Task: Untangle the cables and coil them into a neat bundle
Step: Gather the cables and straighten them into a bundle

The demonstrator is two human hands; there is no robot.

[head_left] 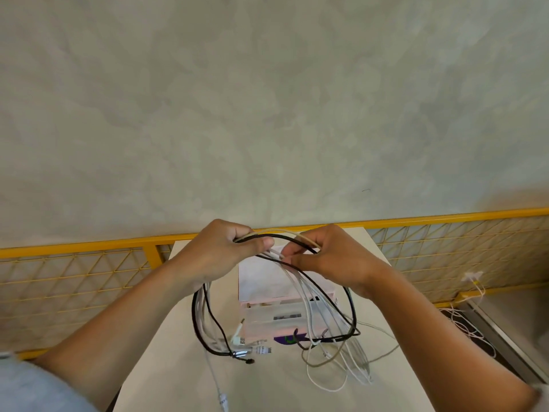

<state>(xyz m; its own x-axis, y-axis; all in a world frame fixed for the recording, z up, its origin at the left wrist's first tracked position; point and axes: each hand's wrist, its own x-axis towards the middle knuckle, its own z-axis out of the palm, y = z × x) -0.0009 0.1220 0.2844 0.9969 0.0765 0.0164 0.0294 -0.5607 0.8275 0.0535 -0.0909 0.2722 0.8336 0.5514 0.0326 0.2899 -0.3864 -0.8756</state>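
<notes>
A bundle of black, white and beige cables [323, 310] hangs in loops above a white table [184, 370]. My left hand [219, 254] grips the top of the loops, thumb over a black cable. Close to its right, my right hand [329, 257] pinches white and beige strands between fingers and thumb. Several plug ends [252, 349] dangle at the bottom of the loops, and loose white and beige cable ends [329, 373] trail onto the table at the right.
A pale pink box [261, 281] with clear compartments stands on the table under the cables. Behind the table runs a yellow mesh fence [89, 275] against a grey wall. More thin white wires [472, 322] lie on the floor at the right.
</notes>
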